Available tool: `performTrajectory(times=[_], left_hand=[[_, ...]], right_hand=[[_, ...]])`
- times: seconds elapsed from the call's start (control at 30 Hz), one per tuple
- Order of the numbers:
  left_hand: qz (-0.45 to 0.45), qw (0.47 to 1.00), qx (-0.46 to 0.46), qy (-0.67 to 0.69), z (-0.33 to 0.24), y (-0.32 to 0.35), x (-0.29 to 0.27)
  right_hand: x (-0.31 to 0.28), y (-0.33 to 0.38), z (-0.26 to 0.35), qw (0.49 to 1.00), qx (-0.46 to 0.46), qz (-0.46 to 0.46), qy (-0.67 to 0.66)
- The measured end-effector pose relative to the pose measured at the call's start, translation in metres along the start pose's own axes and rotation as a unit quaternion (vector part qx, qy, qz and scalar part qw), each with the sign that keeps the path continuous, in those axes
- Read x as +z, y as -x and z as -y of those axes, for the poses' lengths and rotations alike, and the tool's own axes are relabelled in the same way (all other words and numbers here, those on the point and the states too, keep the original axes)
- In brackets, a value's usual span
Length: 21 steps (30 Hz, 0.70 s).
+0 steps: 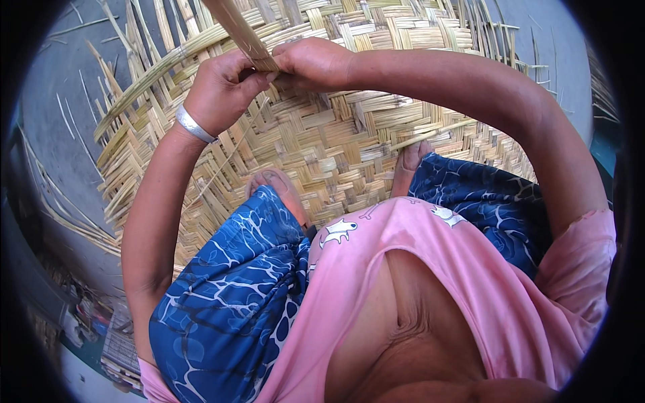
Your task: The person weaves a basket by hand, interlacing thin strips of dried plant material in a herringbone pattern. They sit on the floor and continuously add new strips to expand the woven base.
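A large woven bamboo mat (316,144) spreads beneath me, its strips crossing in a twill pattern. Above its far left part, my left hand (227,91) is closed around the lower end of a bamboo strip (236,30), thumb pressed on its side. This strip slants up and away, out of the top of the view. My right hand (312,64) meets the left at the same end, its fingers closed there. Its fingertips are partly hidden behind the strip. A silver bangle (193,125) circles my left wrist.
Loose strip ends (111,87) stick out past the mat's left edge onto the grey floor (57,117). More ends (494,33) jut out at the far right. My feet (275,185) rest on the mat. A short loose strip (433,134) lies near my right foot. Clutter (101,322) stands at lower left.
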<state>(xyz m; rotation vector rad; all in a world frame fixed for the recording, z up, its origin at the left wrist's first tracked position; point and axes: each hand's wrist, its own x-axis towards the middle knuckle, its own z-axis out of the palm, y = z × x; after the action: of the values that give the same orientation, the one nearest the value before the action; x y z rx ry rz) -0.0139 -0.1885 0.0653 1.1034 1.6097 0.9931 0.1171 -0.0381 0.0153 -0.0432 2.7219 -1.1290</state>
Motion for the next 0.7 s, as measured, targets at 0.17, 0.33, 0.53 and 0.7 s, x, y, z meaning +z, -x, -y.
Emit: performTrajectory(times=[0.17, 0.33, 0.53, 0.7], left_hand=[[0.003, 0.999, -0.035, 0.021, 0.001, -0.005, -0.002], [0.035, 0.999, -0.020, 0.001, 0.004, -0.015, -0.004], [0.072, 0.993, 0.054, -0.079, -0.013, -0.033, 0.010], [0.077, 0.991, 0.060, -0.095, -0.015, -0.026, 0.005]], right_hand=[[-0.011, -0.005, 0.008, 0.993, 0.074, 0.087, 0.032], [-0.022, 0.003, 0.017, 0.988, 0.115, 0.098, 0.020], [0.003, 0.027, 0.000, 0.996, 0.067, -0.058, -0.019], [0.005, 0.029, 0.003, 0.997, 0.070, -0.034, 0.005]])
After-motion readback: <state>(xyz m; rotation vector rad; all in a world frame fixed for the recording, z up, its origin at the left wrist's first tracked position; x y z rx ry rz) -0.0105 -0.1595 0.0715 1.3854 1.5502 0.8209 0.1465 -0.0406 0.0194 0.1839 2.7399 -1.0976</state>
